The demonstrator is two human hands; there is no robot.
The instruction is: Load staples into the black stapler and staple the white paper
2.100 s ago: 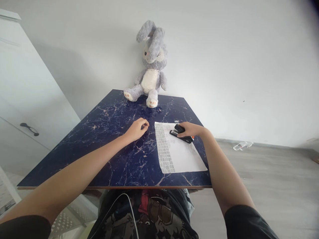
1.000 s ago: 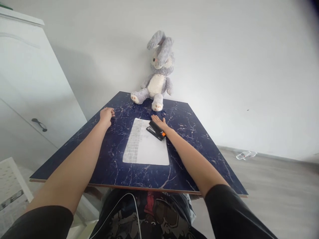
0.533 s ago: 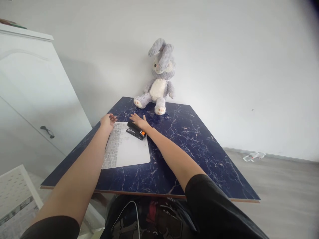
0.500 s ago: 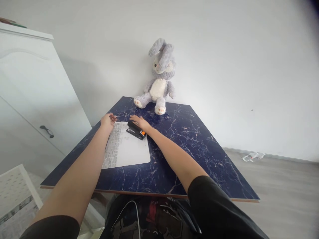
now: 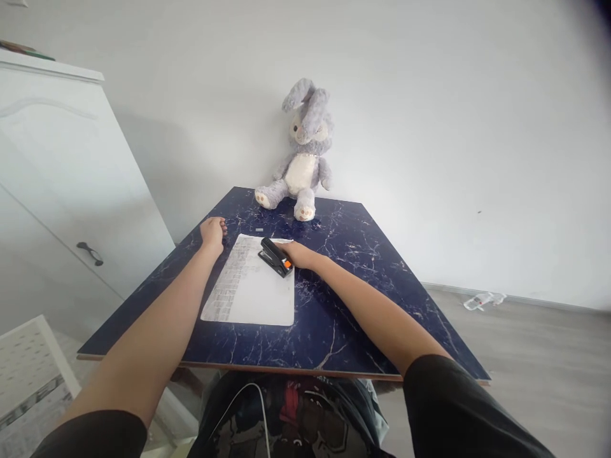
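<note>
A black stapler [image 5: 275, 257] with an orange patch lies slanted over the upper right part of a white sheet [image 5: 260, 299], which has a grey brick-like pattern down its left side. My right hand [image 5: 300, 254] comes in from the right and closes on the stapler's far side; its fingertips are mostly hidden. Left of the sheet, my left hand [image 5: 214, 233] rests near the table's left edge with its fingers curled in. Whatever it may hold is hidden. A small grey strip, perhaps staples [image 5: 259, 229], lies just beyond the sheet's top edge.
A grey plush rabbit [image 5: 305, 152] sits at the back of the dark blue marbled table [image 5: 363, 299], against the wall. To the left stands a white cabinet [image 5: 62, 165]. On the floor at the right is a clear plastic item [image 5: 484, 301].
My right hand has moved right and nearer, from spread beside the stapler to holding it, and the stapler shifted along. The sheet turned slightly. My left fingers curled tighter. The small strip came into view.
</note>
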